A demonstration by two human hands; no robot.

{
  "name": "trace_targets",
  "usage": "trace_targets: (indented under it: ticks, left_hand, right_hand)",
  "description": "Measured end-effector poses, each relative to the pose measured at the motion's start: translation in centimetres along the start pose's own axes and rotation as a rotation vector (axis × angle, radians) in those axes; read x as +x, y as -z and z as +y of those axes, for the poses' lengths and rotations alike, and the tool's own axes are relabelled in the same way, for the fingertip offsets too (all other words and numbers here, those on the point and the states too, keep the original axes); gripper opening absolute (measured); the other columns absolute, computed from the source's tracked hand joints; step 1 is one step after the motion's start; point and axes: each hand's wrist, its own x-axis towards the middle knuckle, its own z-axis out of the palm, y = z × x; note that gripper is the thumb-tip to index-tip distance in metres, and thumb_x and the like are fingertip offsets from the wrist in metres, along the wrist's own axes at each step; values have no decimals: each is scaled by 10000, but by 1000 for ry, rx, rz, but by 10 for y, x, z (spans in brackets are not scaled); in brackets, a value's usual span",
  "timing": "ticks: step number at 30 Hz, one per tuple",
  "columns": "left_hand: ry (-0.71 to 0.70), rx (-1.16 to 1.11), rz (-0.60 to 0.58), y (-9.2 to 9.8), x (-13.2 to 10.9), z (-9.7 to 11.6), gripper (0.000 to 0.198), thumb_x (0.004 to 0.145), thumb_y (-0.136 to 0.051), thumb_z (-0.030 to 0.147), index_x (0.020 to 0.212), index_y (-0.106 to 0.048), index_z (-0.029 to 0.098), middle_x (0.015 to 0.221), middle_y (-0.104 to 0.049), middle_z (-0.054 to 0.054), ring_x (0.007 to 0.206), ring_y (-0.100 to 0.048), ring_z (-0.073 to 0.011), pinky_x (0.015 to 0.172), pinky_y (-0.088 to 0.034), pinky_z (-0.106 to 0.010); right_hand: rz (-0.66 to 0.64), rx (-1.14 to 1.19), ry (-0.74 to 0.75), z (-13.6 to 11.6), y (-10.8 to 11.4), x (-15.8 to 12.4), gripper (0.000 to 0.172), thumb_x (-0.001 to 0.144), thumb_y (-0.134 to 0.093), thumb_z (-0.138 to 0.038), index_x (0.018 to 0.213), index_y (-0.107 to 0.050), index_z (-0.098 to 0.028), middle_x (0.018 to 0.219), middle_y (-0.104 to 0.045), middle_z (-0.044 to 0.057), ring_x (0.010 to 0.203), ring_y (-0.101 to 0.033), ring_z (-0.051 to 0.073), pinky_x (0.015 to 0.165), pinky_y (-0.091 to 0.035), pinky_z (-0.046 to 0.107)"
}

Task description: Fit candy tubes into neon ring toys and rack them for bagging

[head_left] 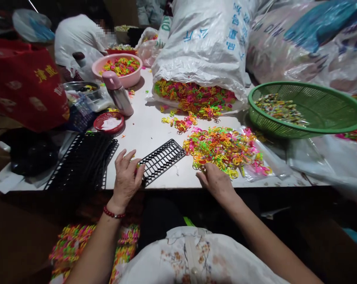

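Note:
A black plastic grid frame lies slanted on the white table in front of me. My left hand, with a red bead bracelet at the wrist, grips its left end, thumb on the near side and fingers curled. A small yellow and pink bit shows between thumb and fingers. My right hand is at the near edge of a heap of small bright plastic pieces, fingers bent together. Whatever its fingertips hold is hidden. The pieces are yellow, orange, pink, green and red, some with rings.
Stacked black frames lie left, near a red basket and a flask. A white sack spills pieces behind. Right stands a green basket; a pink basin is farther back, beside another person.

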Motion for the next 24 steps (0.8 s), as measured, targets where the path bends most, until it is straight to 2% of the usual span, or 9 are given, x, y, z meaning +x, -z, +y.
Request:
trace_targets:
  ticks: [5, 9, 11, 14, 18, 21, 24]
  left_hand:
    - [21, 10, 32, 0, 0, 6, 383, 903, -567, 229, 1278, -510, 174, 1394, -484, -165, 1345, -380, -308, 1118, -353, -551]
    - [3, 36, -14, 8, -1, 10, 367, 904, -569, 209, 1265, -517, 173, 1383, -491, -165, 1289, -429, -303, 1089, -386, -526]
    - [10, 42, -17, 12, -2, 11, 388, 904, -574, 206, 1283, -501, 165, 1371, -503, -169, 1270, -450, -298, 1081, -396, -514]
    - [9, 47, -6, 14, -3, 11, 468, 904, -585, 215, 1347, -445, 155, 1357, -520, -174, 1266, -468, -294, 1082, -399, -505]
    - [29, 41, -1, 13, -5, 11, 583, 918, -570, 233, 1446, -336, 153, 1457, -425, -205, 1350, -408, -315, 1101, -376, -520]
    - [59, 17, 8, 11, -5, 10, 577, 936, -532, 228, 1462, -310, 148, 1506, -355, -217, 1398, -354, -315, 1115, -367, -519]
    - [38, 37, -21, 10, -5, 6, 471, 950, -493, 204, 1406, -389, 155, 1430, -457, -189, 1343, -417, -293, 1108, -384, -516]
  right_hand:
    - [32, 146, 20, -11, -12, 17, 98, 907, -510, -256, 957, -550, -183, 895, -636, 96, 786, -590, 216, 672, -400, 299]
    - [32, 364, -52, -18, -13, 30, 85, 851, -532, -259, 904, -549, -195, 818, -635, 59, 724, -576, 195, 673, -400, 300]
    - [22, 552, -143, -20, -11, 35, 112, 813, -580, -306, 854, -544, -208, 728, -606, 12, 637, -541, 163, 631, -391, 284]
    - [-6, 946, -305, -22, -5, 42, 251, 732, -679, -389, 818, -522, -213, 629, -530, -46, 529, -456, 117, 530, -353, 251]
    - [-176, 1501, -451, -27, 6, 52, 412, 627, -790, -392, 870, -521, -198, 646, -537, -62, 479, -413, 69, 456, -304, 207]
    - [-250, 1670, -403, -29, 9, 58, 421, 627, -821, -355, 933, -594, -177, 720, -569, -44, 524, -457, 54, 477, -347, 189]
    - [-270, 1701, -359, -32, 3, 61, 403, 631, -834, -356, 931, -640, -170, 747, -593, -28, 571, -506, 67, 530, -417, 202]
